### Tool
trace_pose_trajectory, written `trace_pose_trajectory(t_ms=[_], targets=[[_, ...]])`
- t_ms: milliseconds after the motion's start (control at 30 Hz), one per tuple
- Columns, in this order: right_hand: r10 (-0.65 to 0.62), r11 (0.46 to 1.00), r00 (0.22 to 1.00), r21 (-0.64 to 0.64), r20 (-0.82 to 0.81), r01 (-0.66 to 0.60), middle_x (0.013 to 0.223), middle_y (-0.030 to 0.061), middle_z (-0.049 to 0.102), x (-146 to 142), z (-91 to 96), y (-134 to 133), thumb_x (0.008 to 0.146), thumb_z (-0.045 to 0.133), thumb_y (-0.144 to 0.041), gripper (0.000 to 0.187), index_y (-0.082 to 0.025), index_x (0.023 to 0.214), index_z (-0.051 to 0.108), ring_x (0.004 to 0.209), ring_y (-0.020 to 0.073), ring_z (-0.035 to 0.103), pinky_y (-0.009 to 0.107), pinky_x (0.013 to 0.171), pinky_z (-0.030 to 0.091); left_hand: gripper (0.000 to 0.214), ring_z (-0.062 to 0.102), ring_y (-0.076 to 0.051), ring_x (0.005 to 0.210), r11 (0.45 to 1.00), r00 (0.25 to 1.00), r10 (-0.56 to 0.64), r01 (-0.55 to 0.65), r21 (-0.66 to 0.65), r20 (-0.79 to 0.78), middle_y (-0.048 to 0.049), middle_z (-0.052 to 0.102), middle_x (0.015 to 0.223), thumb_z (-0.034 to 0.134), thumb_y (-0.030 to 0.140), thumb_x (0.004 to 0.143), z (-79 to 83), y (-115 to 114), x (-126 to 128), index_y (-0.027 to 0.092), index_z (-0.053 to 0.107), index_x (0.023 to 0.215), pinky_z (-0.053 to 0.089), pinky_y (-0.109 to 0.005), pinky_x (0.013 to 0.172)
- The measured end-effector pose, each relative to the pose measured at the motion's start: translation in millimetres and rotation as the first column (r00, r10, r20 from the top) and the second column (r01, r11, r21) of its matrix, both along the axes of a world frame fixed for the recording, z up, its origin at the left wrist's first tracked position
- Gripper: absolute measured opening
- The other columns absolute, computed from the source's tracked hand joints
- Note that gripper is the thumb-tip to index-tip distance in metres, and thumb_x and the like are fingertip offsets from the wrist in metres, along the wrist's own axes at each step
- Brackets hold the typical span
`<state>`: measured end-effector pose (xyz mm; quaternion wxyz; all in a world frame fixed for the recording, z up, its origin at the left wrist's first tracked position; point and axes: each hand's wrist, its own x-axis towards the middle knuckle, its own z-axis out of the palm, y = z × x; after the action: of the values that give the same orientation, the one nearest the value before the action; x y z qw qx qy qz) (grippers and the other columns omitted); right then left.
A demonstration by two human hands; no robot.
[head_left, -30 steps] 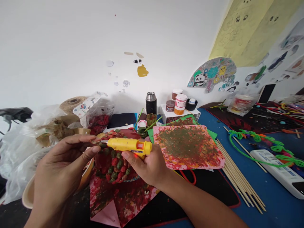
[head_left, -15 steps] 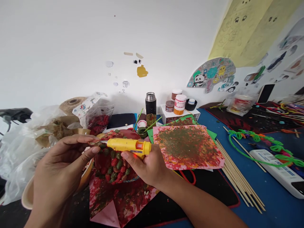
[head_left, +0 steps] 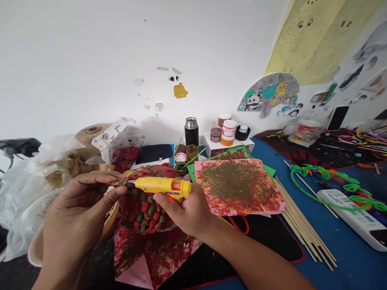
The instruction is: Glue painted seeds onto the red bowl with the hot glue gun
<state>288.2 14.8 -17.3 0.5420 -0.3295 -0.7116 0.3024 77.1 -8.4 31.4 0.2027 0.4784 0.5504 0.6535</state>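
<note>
My right hand (head_left: 187, 211) grips a yellow glue gun (head_left: 163, 185), its nozzle pointing left. My left hand (head_left: 77, 213) pinches a small dark piece (head_left: 120, 182) right at the nozzle tip. Behind and below both hands stands a rounded craft piece (head_left: 145, 205) covered with red and green bits, resting on paint-stained pink paper (head_left: 157, 253).
A painted pink sheet (head_left: 238, 185) lies to the right, with wooden skewers (head_left: 302, 221) beside it on the blue table (head_left: 338, 257). A thermos (head_left: 191, 135), paint jars (head_left: 229, 133), a twine roll (head_left: 90, 132), plastic bags (head_left: 24, 189) and a white power strip (head_left: 353, 215) stand around.
Almost nothing has moved; the glue gun and the pinched piece drifted a touch to the left.
</note>
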Motion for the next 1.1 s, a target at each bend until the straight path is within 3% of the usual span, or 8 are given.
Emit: trace_pose_trajectory(t_ms=[167,300,467,633,867,1000,1100], targets=[[0.006,1.000,0.999,-0.009,0.052,-0.006,0.085,0.0056,0.086,0.2,-1.2,-0.1,0.112,0.071,-0.058,0.040,-0.023,0.107,0.088,0.078,0.0213,0.083,0.030,0.078,0.068,0.041,0.080,-0.024,0.100,1.000,1.000,-0.006,0.006,0.008,0.005,-0.0011,0.085,0.102,0.104,0.044,0.062,1.2,-0.8,2.1,0.031,0.079,0.091,0.071,-0.035,0.095],[0.033,0.999,0.999,-0.014,0.026,-0.032,0.094,0.0076,0.089,-0.5,-1.6,-0.3,0.112,0.072,-0.057,0.038,-0.022,0.111,0.088,0.086,0.0230,0.086,0.031,0.083,0.069,0.039,0.080,-0.022,0.098,1.000,1.000,0.001,-0.002,0.016,0.008,-0.0009,0.085,0.103,0.103,0.042,0.063,0.1,-0.9,1.3,0.030,0.079,0.091,0.071,-0.031,0.091],[0.040,0.999,0.999,-0.024,0.007,-0.039,0.092,0.0073,0.088,-0.9,0.7,-1.4,0.111,0.072,-0.058,0.040,-0.022,0.107,0.088,0.080,0.0217,0.084,0.030,0.079,0.069,0.039,0.080,-0.024,0.101,1.000,1.000,-0.001,0.001,0.014,-0.011,-0.0018,0.084,0.104,0.102,0.043,0.065,-1.1,-0.3,0.7,0.030,0.078,0.093,0.072,-0.036,0.096],[0.041,0.999,0.999,0.022,-0.010,-0.041,0.086,0.0061,0.086,-0.7,4.0,-2.1,0.112,0.069,-0.057,0.041,-0.022,0.109,0.090,0.079,0.0218,0.084,0.030,0.076,0.067,0.041,0.081,-0.022,0.101,1.000,1.000,0.006,-0.006,0.014,-0.010,-0.0010,0.085,0.103,0.103,0.046,0.063,-1.9,0.7,0.9,0.030,0.079,0.093,0.071,-0.031,0.095],[0.024,0.999,0.999,0.026,0.027,-0.025,0.086,0.0055,0.084,-0.5,4.1,-2.6,0.112,0.068,-0.059,0.042,-0.022,0.104,0.088,0.077,0.0213,0.081,0.031,0.077,0.065,0.041,0.081,-0.023,0.097,1.000,1.000,0.020,-0.020,0.005,-0.012,-0.0019,0.085,0.103,0.103,0.044,0.064,1.0,-2.5,1.3,0.030,0.080,0.095,0.072,-0.032,0.090],[0.012,0.998,0.998,0.061,0.059,-0.016,0.079,0.0038,0.078,-1.3,3.5,-2.7,0.113,0.066,-0.061,0.047,-0.022,0.096,0.086,0.070,0.0191,0.077,0.029,0.069,0.061,0.035,0.082,-0.025,0.099,1.000,1.000,0.018,-0.018,0.023,-0.017,-0.0028,0.086,0.105,0.100,0.041,0.069,2.6,-5.8,4.3,0.031,0.080,0.095,0.074,-0.035,0.088],[0.022,0.997,0.998,0.068,0.066,-0.027,0.080,0.0036,0.076,-2.4,2.6,-2.4,0.114,0.065,-0.061,0.049,-0.021,0.094,0.084,0.069,0.0183,0.077,0.028,0.067,0.060,0.035,0.082,-0.023,0.101,0.997,0.998,0.055,-0.056,0.060,0.026,-0.0022,0.086,0.109,0.100,0.037,0.067,3.0,-4.6,0.0,0.029,0.081,0.095,0.072,-0.030,0.089]])
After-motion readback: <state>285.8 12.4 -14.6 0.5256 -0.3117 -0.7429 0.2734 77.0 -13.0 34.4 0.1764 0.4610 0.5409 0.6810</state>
